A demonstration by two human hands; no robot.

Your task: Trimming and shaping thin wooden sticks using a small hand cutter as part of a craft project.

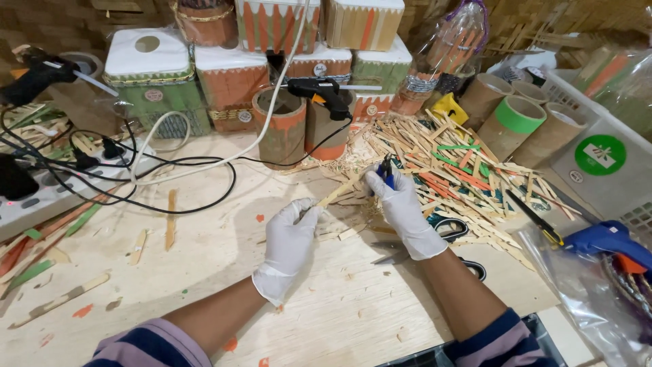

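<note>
One thin, flat wooden strip point(341, 190) lies angled above the desk point(326, 306), the left hand point(288, 241) pinching its near end; the right hand point(402, 207) closes blue-handled cutters point(386, 170) beside the strip's far end.

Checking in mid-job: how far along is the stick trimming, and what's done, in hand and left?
Done: finished decorated boxes stand at the back, and offcuts litter the table. In hand: left hand holds a wooden stick, right hand applies a blue-handled cutter. Left: a big stick pile and bare cardboard tubes.
</note>
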